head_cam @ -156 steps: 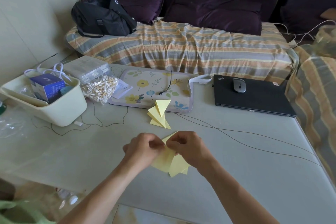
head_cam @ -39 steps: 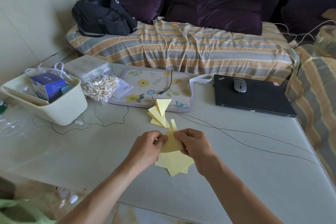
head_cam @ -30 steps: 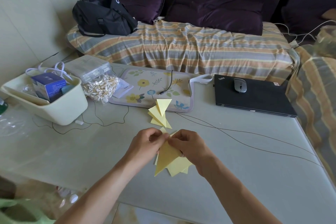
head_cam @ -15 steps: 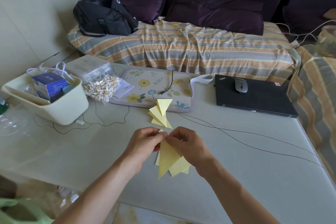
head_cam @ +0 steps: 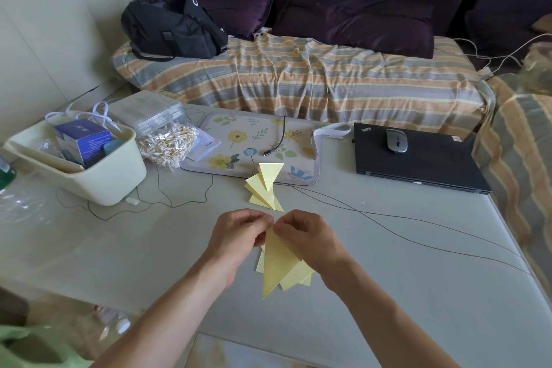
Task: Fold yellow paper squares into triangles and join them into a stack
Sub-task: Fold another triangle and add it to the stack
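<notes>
A folded yellow paper triangle (head_cam: 276,266) hangs point-down just above the table. My left hand (head_cam: 239,237) and my right hand (head_cam: 307,237) both pinch its top edge, fingertips almost meeting. Under it lie a few loose yellow paper squares (head_cam: 298,278), partly hidden by the triangle and my right hand. Farther back, a stack of joined yellow triangles (head_cam: 265,185) rests at the near edge of a floral mat (head_cam: 239,140).
A cream bin (head_cam: 98,176) with a blue box stands at the left, a bag of cotton swabs (head_cam: 167,143) beside it. A shut black laptop (head_cam: 418,161) with a mouse on it lies at the right. Thin cables cross the grey table (head_cam: 418,263). A striped sofa lies behind.
The paper went from a partly folded sheet with a flap up to a long triangle hanging point-down. Both hands rose slightly and keep pinching its top.
</notes>
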Demonstrator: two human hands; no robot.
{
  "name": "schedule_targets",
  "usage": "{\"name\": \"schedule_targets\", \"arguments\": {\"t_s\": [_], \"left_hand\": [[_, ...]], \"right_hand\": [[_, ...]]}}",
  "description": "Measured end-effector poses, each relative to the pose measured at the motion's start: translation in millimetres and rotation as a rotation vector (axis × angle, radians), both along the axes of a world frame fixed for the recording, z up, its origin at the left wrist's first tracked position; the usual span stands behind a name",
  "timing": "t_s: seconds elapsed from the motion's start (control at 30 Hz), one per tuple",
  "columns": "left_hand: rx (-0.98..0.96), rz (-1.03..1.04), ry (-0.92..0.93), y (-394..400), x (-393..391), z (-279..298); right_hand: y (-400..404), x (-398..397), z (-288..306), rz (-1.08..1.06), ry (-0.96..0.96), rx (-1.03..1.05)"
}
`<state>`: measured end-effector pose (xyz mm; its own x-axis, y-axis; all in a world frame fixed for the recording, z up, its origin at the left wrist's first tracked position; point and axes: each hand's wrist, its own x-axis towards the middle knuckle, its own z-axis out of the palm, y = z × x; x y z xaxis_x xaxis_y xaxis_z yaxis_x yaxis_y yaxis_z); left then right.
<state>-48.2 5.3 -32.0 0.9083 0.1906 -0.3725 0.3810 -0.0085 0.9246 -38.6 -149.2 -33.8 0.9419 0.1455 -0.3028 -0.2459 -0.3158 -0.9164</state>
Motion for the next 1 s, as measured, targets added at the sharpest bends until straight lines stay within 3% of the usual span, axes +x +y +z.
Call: {"name": "schedule_targets", "arguments": {"t_s": [0.2, 0.33, 0.53, 0.67, 0.73, 0.87, 1.0], "left_hand": [[0.024, 0.23, -0.049, 9, 6, 3], [0.046, 0.275, -0.06, 8, 6, 3], [0.096, 0.22, -0.077, 8, 5, -2], [0.022, 0.018, -0.102, 1, -1, -2], [0.086, -0.016, -0.132, -1, -1, -2], [0.444, 0.009, -0.266, 0, -3, -3], [0.516, -0.007, -0.326, -3, -5, -1]], "right_hand": [[-5, 4, -7, 0.005, 0.115, -0.064], [-7, 4, -9, -0.02, 0.131, -0.098], [-7, 4, -10, -0.017, 0.101, -0.065], [-2, 1, -5, -0.033, 0.0, 0.037], [-1, 2, -4, -0.05, -0.037, 0.034], [-1, 3, -6, -0.069, -0.082, -0.026], [0, 4, -8, -0.065, -0.12, -0.047]]}}
